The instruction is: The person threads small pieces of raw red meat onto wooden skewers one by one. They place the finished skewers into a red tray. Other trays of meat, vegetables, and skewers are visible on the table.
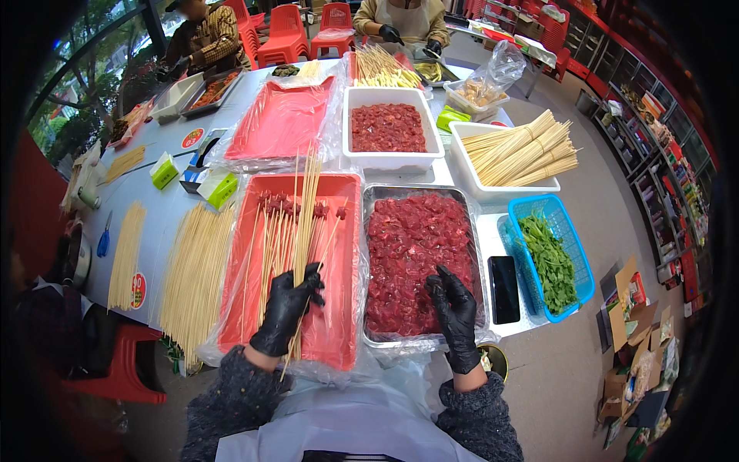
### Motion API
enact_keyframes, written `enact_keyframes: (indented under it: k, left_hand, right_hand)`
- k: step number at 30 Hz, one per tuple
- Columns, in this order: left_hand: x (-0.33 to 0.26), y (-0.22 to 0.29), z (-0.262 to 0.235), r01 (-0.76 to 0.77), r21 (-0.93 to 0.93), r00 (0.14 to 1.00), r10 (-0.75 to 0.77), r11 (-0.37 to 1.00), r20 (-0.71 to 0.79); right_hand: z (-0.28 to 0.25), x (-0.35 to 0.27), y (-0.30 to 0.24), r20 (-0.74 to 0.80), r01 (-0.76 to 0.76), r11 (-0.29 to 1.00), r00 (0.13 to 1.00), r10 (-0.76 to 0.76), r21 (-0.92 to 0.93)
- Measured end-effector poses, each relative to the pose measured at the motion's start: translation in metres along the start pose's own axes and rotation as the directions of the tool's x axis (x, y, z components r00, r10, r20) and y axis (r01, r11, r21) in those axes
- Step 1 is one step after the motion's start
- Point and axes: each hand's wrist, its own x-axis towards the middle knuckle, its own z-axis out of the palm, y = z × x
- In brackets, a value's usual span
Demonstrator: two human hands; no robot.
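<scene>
My left hand [286,308], in a black glove, is closed around a bundle of bamboo skewers [309,189] that stands up over a red tray [339,316]. In that tray lie several skewers with dark red meat pieces [277,205] at their far ends. My right hand [454,312], also black-gloved, hovers at the right side of a metal tray [476,254] filled with raw cut meat [416,246]. Its fingers are bent loosely and somewhat apart, and nothing shows in them.
Bare skewers [196,269] lie left of the red tray. Beyond are a white tub of meat [387,127], a second red tray [281,115] and a skewer-filled tub [519,150]. A phone [503,289] and blue basket of greens [548,254] sit right. A gloved co-worker [400,23] works opposite.
</scene>
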Motion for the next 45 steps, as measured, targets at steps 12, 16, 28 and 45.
enact_keyframes:
  k: [12, 16, 28, 45]
  left_hand:
    - [-0.032, 0.02, -0.015, -0.05, 0.065, 0.995, 0.044, 0.997, 0.09]
    - [-0.062, 0.028, -0.006, 0.102, 0.15, 0.968, -0.133, 0.983, 0.213]
    - [-0.079, -0.011, -0.019, 0.081, 0.203, 0.978, -0.117, 0.976, 0.172]
    - [-0.083, -0.018, -0.023, 0.1, 0.171, 0.984, -0.123, 0.98, 0.129]
  right_hand:
    - [-0.007, 0.0, 0.0, 0.151, 0.003, 0.966, 0.988, 0.038, -0.26]
    - [0.01, 0.002, 0.011, 0.289, 0.194, 0.827, 0.957, -0.04, -0.527]
    - [0.056, 0.031, 0.035, 0.414, 0.435, 0.451, 0.898, -0.15, -0.779]
    - [0.05, 0.049, 0.033, 0.397, 0.446, 0.497, 0.894, -0.208, -0.744]
